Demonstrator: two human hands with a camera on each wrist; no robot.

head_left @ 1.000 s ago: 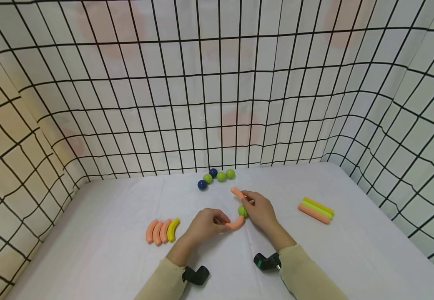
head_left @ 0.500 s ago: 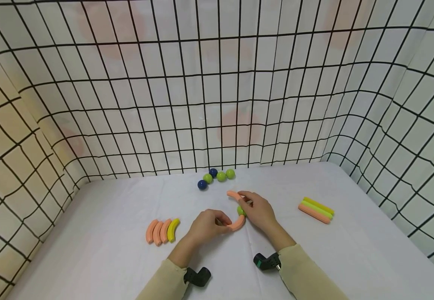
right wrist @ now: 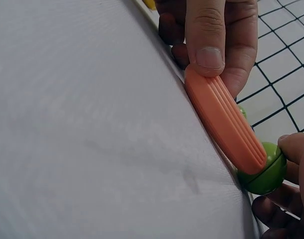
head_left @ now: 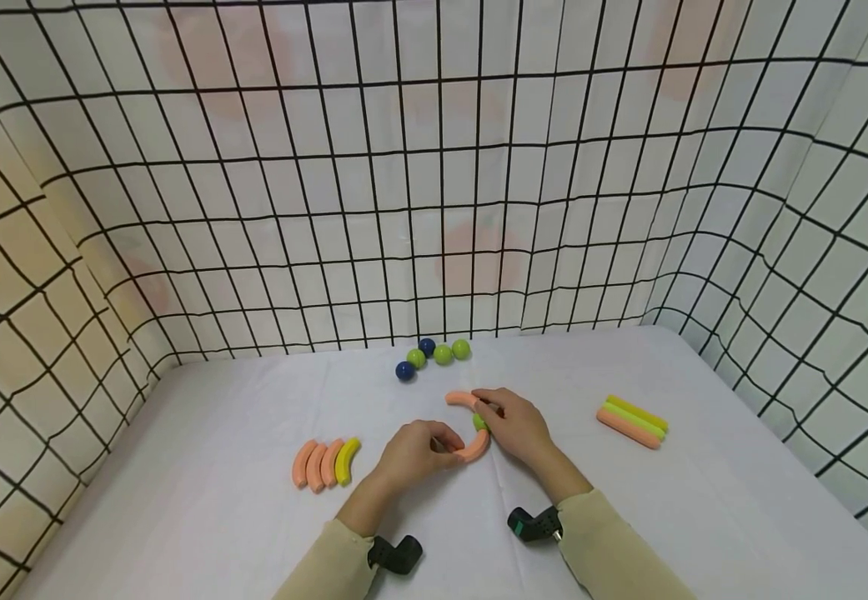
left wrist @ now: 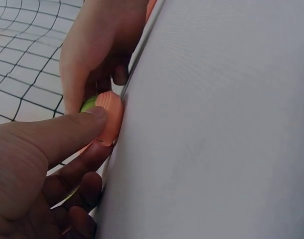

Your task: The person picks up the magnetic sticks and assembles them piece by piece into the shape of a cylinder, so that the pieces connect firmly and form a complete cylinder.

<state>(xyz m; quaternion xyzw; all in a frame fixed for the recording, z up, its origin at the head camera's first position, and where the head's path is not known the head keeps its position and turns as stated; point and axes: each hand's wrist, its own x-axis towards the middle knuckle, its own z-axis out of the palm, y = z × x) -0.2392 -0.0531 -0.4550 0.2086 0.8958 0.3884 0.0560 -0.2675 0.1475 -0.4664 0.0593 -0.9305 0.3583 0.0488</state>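
Observation:
In the head view my left hand [head_left: 413,450] pinches the near end of a ribbed orange curved toy stick [head_left: 474,450] between thumb and fingers. The stick's other end meets a green ball [right wrist: 267,175], seen closely in the right wrist view. My right hand [head_left: 518,423] grips the near end of a second orange curved stick [head_left: 459,398] beside the ball, its thumb close to or on the ball. That second stick extends to the left, its end at the ball covered by fingers. Both sticks and the ball form an arc on the white cloth.
Several blue and green balls [head_left: 443,354] lie at the back. At left is a row of orange curved sticks [head_left: 315,465] and a yellow one [head_left: 347,461]. Straight sticks [head_left: 632,421] lie side by side at right. A black-lined grid wall [head_left: 418,183] encloses the table.
The second curved stick has swung from pointing away to pointing left, turned by my right hand, which has shifted slightly nearer. My left hand has stayed almost still on its stick.

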